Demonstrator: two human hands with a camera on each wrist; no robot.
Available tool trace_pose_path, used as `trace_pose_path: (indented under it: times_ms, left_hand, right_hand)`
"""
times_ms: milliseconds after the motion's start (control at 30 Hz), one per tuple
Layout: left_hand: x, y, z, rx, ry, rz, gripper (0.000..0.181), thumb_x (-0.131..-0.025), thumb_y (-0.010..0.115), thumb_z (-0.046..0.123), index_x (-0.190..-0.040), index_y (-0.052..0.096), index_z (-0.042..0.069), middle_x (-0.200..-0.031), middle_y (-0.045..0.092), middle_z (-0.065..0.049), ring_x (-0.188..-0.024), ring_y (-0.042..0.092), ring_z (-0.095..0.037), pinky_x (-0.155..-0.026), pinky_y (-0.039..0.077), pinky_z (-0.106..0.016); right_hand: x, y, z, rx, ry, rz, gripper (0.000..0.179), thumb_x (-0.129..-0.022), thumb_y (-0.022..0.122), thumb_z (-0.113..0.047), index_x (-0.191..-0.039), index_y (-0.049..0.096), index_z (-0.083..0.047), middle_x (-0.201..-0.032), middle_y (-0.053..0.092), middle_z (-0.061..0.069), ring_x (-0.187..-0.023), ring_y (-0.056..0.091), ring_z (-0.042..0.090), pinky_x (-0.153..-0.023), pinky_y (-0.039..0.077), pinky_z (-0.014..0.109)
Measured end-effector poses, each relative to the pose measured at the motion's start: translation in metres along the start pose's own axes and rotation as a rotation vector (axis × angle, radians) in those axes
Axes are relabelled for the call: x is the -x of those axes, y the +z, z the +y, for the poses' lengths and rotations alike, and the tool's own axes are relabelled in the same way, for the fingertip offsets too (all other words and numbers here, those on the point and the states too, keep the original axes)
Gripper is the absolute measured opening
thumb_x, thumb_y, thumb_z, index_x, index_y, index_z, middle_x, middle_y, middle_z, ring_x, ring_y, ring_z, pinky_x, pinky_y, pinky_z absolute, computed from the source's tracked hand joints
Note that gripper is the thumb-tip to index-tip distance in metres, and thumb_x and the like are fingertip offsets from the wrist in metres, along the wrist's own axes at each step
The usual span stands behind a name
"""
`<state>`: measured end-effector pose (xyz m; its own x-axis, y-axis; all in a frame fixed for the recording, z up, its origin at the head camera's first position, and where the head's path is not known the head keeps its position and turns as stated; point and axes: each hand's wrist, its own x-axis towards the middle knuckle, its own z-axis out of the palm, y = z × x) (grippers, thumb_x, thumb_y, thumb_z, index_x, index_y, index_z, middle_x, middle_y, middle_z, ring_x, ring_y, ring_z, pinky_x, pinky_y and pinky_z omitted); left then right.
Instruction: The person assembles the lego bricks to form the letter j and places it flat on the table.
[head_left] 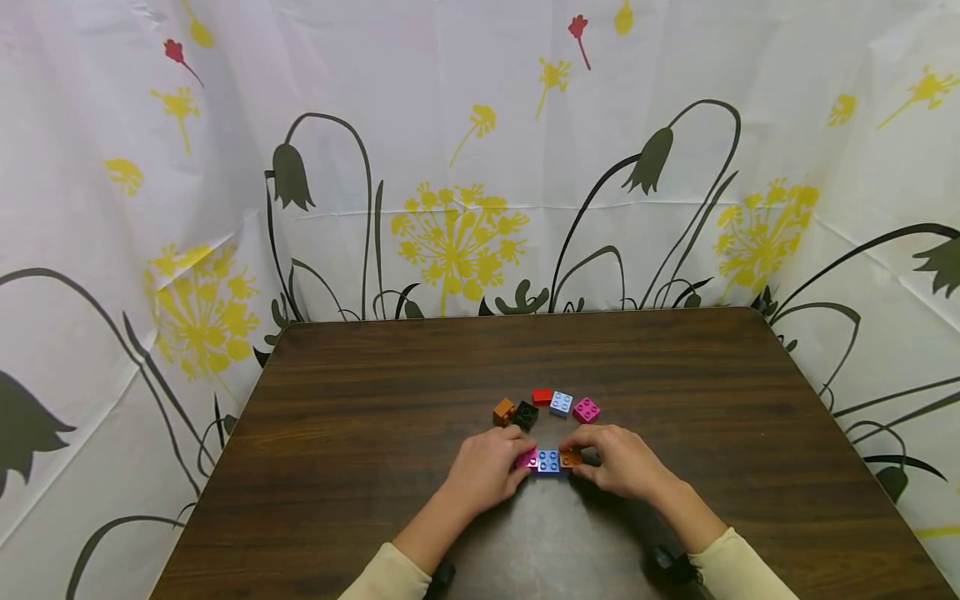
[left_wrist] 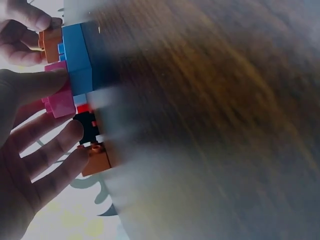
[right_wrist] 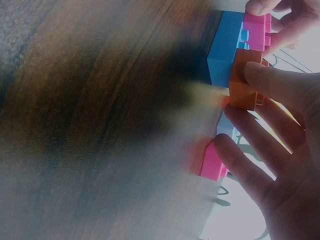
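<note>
1. Left hand (head_left: 482, 468): fingers pinch a pink block (head_left: 529, 459) at the left end of a blue block (head_left: 548, 462), lower centre of the head view.
2. Right hand (head_left: 627, 463): fingers pinch an orange block (head_left: 570, 459) at its right end; whether fully seated is hard to tell.
3. Just above, five loose blocks (head_left: 542, 397) sit on the tabletop (head_left: 375, 417).

the blue brick (head_left: 548, 462), studs up, carries an overhanging pink brick (head_left: 529, 459) at left, pinched by left hand (head_left: 484, 468), and overhanging orange brick (head_left: 570, 458) at right, pinched by right hand (head_left: 624, 461).

Beyond the held stack (head_left: 548, 462), loose bricks (head_left: 542, 397) block passage, with free table (head_left: 712, 400) either side.
</note>
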<state>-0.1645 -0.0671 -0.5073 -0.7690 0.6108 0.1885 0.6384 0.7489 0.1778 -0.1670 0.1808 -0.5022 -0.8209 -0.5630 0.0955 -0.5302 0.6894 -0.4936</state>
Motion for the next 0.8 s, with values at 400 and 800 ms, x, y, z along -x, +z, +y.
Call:
trace_pose_path:
  times_ms: [400,800]
  left_hand:
    - [0.0,0.003,0.003,0.079,-0.089,-0.017,0.041,-0.082,0.08,0.037,-0.119,0.072,0.022,-0.107,0.067,0.007,-0.089,0.063,-0.01,-0.073,0.054,-0.032]
    - [-0.001,0.009,0.0,0.161,-0.118,-0.008,0.039,-0.083,0.079,0.037,-0.118,0.071,0.022,-0.116,0.069,0.006,-0.105,0.064,-0.012,-0.084,0.053,-0.037]
  right_hand:
    - [0.0,0.0,0.001,0.012,0.01,-0.011,0.029,-0.082,0.08,-0.02,-0.11,0.072,-0.02,-0.106,0.069,-0.012,-0.098,0.064,0.012,-0.083,0.053,0.042]
    - [-0.001,-0.014,0.0,-0.052,0.084,0.108,0.024,-0.085,0.078,-0.023,-0.108,0.075,-0.017,-0.104,0.071,-0.007,-0.096,0.067,0.014,-0.077,0.055,0.04]
